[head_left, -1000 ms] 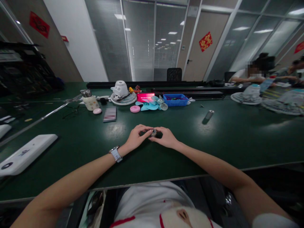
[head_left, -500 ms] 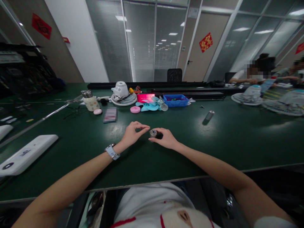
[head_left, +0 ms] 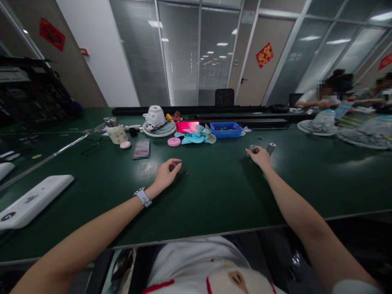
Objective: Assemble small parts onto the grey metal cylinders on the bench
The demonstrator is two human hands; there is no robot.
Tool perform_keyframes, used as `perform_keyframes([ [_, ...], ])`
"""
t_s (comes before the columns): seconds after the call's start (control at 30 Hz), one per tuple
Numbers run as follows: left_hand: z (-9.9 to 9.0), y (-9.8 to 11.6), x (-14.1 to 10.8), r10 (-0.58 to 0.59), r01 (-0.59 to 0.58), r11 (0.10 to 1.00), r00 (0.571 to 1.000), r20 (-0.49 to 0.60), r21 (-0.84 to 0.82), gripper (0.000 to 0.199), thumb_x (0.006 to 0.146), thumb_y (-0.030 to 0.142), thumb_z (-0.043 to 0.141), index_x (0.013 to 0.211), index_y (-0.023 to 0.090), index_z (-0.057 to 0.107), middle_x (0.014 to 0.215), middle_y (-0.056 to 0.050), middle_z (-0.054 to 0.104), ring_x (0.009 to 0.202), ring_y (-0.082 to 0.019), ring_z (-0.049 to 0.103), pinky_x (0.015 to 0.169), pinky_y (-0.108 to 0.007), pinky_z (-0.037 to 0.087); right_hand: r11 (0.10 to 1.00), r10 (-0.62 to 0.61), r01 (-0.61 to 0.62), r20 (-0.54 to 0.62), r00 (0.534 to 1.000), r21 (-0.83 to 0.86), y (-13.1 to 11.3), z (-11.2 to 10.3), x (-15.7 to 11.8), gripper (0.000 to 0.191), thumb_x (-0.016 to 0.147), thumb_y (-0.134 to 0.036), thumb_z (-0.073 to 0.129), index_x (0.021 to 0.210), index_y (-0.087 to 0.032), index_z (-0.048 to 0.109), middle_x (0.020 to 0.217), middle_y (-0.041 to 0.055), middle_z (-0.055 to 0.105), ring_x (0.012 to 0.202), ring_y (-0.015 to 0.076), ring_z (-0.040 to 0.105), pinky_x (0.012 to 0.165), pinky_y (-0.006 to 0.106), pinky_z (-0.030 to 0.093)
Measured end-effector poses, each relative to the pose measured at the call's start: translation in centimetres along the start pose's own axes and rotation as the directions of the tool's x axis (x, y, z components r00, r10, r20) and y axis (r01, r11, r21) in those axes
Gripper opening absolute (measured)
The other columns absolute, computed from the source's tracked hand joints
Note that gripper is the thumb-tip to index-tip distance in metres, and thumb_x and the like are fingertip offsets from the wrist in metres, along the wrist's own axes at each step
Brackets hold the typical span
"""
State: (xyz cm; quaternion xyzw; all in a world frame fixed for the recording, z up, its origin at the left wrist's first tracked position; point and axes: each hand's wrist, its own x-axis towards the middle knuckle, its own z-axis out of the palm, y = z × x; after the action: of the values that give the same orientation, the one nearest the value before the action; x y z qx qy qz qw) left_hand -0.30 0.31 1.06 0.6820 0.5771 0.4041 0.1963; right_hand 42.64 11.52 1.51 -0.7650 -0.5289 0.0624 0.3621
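My right hand [head_left: 259, 157] is stretched out to the right, with thumb and fingers round a small metal cylinder [head_left: 253, 148]. Just beyond that hand a second grey cylinder [head_left: 271, 147] stands on the table, partly hidden by the fingers. My left hand [head_left: 167, 173], with a watch on its wrist, rests over the middle of the table. Its thumb and forefinger are apart and nothing shows between them. A tiny dark piece [head_left: 187, 174] lies on the green tabletop [head_left: 208, 204] to the right of the left fingertips.
Farther back are a white fan part [head_left: 155, 118], light-blue fan blades [head_left: 196, 136], a pink round piece [head_left: 174, 141] and a blue tray [head_left: 226, 130]. A bottle [head_left: 117, 134] stands left, near a long white device [head_left: 36, 200]. Other people sit at the far right.
My right hand has carried the metal cylinder away to the right, close to the second cylinder. The left hand has drawn back slightly left, and the tiny dark piece now shows on the table.
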Motion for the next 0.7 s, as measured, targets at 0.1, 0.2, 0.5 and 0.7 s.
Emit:
perform_keyframes([
  [0.1, -0.1, 0.1, 0.0, -0.086, 0.082, 0.995, 0.995, -0.059, -0.065, 0.033, 0.089, 0.037, 0.052, 0.113, 0.019, 0.064, 0.085, -0.004, 0.064, 0.078, -0.019, 0.059, 0.069, -0.031, 0.045, 0.999, 0.013, -0.014, -0.038, 0.999, -0.035, -0.7, -0.2, -0.8, 0.061, 0.076, -0.044, 0.073, 0.128, -0.013, 0.06, 0.123, 0.019, 0.065, 0.115, 0.0358, 0.059, 0.098, 0.051, 0.044],
  [0.2, 0.0, 0.1, 0.0, -0.107, 0.094, 0.99, 0.987, -0.119, -0.107, 0.03, 0.087, 0.035, 0.054, 0.112, 0.018, 0.061, 0.084, -0.003, 0.063, 0.078, -0.018, 0.059, 0.071, -0.031, 0.045, 0.983, -0.181, 0.169, -0.243, 0.953, -0.073, -3.8, -0.3, -3.7, 0.08, 0.073, -0.042, 0.076, 0.141, -0.011, 0.046, 0.142, 0.0233, 0.05, 0.132, 0.0397, 0.044, 0.107, 0.058, 0.033],
  [0.5, 0.4, -0.5, 0.1, -0.103, 0.08, 0.986, 0.982, -0.157, -0.147, 0.025, 0.085, 0.034, 0.055, 0.104, 0.019, 0.057, 0.079, -0.001, 0.061, 0.074, -0.018, 0.059, 0.07, -0.032, 0.045, 0.353, -0.9, 0.853, 0.387, 0.198, 0.385, -13.6, 2.9, -19.4, 0.046, 0.1, -0.039, 0.046, 0.145, -0.03, 0.048, 0.157, 0.005, 0.038, 0.146, 0.0224, 0.031, 0.116, 0.047, 0.029],
  [0.7, 0.3, -0.1, 0.0, -0.099, 0.08, 0.987, 0.985, -0.141, -0.136, 0.024, 0.084, 0.032, 0.056, 0.103, 0.019, 0.057, 0.078, 0.0, 0.06, 0.073, -0.018, 0.058, 0.069, -0.031, 0.044, 0.43, -0.874, 0.815, 0.406, 0.269, 0.387, -13.3, 4.4, -19.3, 0.035, 0.097, -0.018, 0.049, 0.127, -0.024, 0.066, 0.137, 0.0069, 0.061, 0.127, 0.0204, 0.056, 0.107, 0.041, 0.043],
])
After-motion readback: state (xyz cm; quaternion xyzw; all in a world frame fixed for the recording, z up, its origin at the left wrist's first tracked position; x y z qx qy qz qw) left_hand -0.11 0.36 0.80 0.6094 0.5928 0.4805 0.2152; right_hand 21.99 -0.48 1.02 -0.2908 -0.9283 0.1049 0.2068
